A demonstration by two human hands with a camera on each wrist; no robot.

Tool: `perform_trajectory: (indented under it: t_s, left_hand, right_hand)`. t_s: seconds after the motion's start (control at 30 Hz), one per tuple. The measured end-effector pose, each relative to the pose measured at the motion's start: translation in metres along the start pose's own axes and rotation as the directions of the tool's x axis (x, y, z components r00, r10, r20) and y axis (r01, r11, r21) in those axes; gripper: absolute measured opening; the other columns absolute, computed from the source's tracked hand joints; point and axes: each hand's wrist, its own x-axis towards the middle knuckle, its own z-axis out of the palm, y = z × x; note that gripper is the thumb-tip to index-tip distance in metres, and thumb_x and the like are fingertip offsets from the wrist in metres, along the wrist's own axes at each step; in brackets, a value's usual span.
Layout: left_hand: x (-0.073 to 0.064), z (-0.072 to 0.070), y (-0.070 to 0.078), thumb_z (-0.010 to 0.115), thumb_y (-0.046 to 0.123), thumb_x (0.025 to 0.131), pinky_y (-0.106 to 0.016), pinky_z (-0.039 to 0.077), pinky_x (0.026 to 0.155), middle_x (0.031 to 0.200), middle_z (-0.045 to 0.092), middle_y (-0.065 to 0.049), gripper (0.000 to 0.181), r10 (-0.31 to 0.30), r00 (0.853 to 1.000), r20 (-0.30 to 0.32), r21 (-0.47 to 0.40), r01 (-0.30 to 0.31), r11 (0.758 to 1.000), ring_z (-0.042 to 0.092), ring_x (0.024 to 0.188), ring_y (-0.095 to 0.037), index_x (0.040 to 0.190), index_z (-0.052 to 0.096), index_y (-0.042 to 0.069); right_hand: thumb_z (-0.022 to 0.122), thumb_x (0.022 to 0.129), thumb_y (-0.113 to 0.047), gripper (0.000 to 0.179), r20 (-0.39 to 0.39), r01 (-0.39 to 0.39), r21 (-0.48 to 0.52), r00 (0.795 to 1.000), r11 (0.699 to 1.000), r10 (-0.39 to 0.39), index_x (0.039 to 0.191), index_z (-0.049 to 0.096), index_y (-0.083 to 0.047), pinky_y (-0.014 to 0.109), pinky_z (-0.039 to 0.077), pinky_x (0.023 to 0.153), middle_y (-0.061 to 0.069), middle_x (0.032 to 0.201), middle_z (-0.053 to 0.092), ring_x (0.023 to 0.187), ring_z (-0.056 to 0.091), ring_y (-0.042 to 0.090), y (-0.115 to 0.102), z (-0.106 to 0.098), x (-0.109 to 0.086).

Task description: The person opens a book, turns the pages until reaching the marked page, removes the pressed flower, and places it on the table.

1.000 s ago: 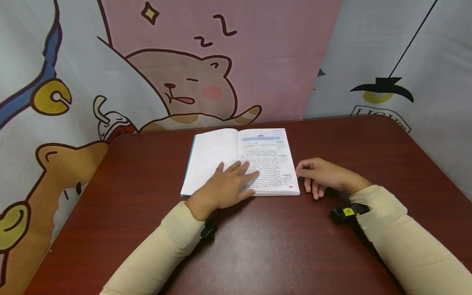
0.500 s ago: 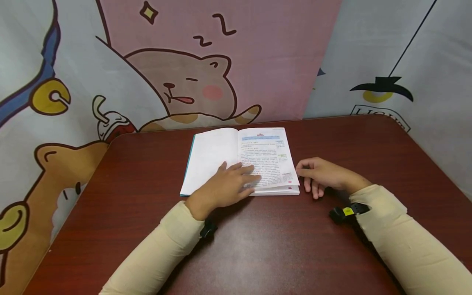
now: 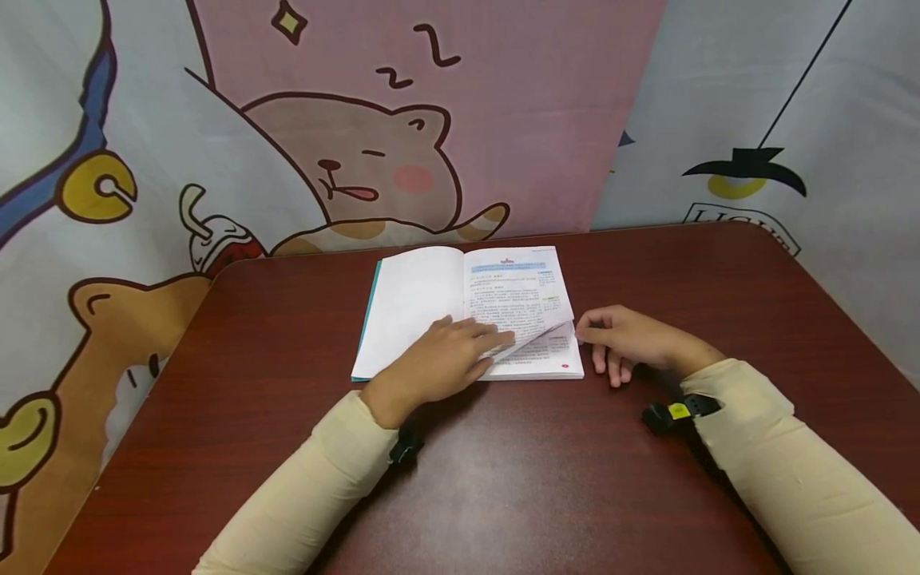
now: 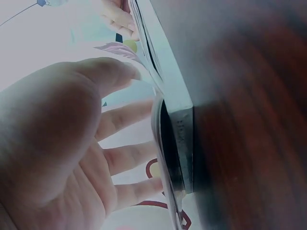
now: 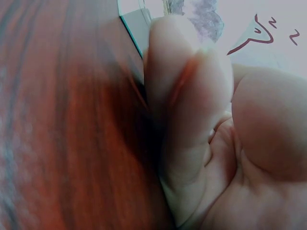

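Observation:
An open book (image 3: 417,303) lies on the table, with a blank left page and a printed right page (image 3: 506,291). My left hand (image 3: 431,359) rests across its lower middle, fingers extended and spread over the pages. In the left wrist view, the thumb (image 4: 112,74) touches the edge of a raised leaf. That leaf's lower right corner is bent up, showing another printed page (image 3: 546,363) underneath. Just right of the book, my right hand (image 3: 632,339) rests on the table with loosely curled fingers. Its index fingertip and thumb are close to the book's edge; the right wrist view shows nothing held.
The brown wooden table (image 3: 503,487) extends around the book on all sides. A cartoon-printed cloth (image 3: 546,120) hangs behind the table's far edge. Black straps with small devices are on both wrists, the right device (image 3: 661,418) near the tabletop.
The right page's lower corner has lifted and bent upward, uncovering more of the page below. My left fingers have shifted slightly right with the thumb drawing up. The right hand has stayed put.

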Motion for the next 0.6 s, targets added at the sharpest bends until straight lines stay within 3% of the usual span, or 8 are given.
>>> perform_trajectory:
  t_s: [0.37,0.6]
  left_hand:
    - [-0.0004,0.0003,0.0009,0.060,0.020,0.098,-0.043,0.050,0.098,0.136,0.065,0.002,0.054,0.013,0.999,-0.044,0.004,-0.013,1.000,0.061,0.125,-0.017,0.151,0.046,0.024]
    - [-0.0011,0.0005,0.0003,0.061,0.016,0.097,-0.037,0.055,0.087,0.125,0.068,-0.006,0.069,0.050,0.991,-0.126,0.023,-0.047,0.999,0.071,0.096,-0.021,0.158,0.030,0.024]
  right_hand:
    - [0.046,0.107,-0.028,0.032,-0.002,-0.007,0.014,1.000,1.000,0.007,0.115,0.052,0.003,0.028,0.050,0.041,0.009,0.067,0.061,0.043,0.062,0.016,0.0027,0.0001,0.0016]
    - [0.045,0.107,-0.025,0.028,-0.007,-0.008,-0.003,1.000,1.000,0.008,0.114,0.054,0.000,0.030,0.051,0.042,0.010,0.067,0.062,0.044,0.063,0.017,0.0039,-0.0004,0.0034]
